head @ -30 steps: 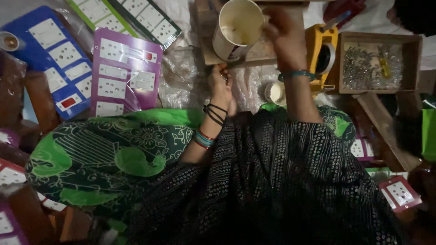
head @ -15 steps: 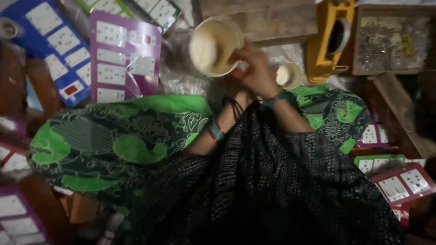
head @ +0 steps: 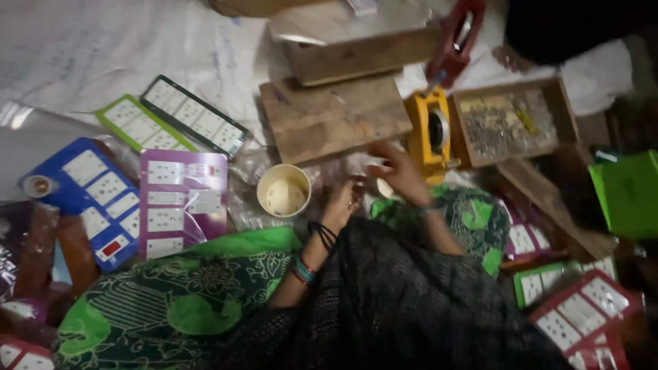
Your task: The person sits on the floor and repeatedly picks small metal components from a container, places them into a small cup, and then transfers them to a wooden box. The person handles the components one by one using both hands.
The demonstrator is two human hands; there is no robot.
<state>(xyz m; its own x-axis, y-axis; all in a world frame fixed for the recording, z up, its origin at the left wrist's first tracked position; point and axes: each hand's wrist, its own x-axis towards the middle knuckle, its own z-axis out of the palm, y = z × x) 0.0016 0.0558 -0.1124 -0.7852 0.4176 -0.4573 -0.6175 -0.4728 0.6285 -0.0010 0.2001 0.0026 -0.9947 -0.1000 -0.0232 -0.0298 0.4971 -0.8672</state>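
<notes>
While the cream cup (head: 283,191) stands upright on the plastic sheet (head: 103,62) just beside your left hand (head: 345,200), your fingers curl loosely, holding nothing visible. Your right hand (head: 399,173) pinches a small white piece (head: 376,163) near the yellow tool (head: 430,130); the grip is blurred.

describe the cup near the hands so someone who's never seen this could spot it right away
Start at the bare wooden board in the upper middle of the floor. Just below its near left corner, a round cream cup stands upright and open-topped on crinkled clear plastic, beside the purple card of white sockets and just left of the left hand. It is the only round, open container among flat rectangular cards.
</notes>
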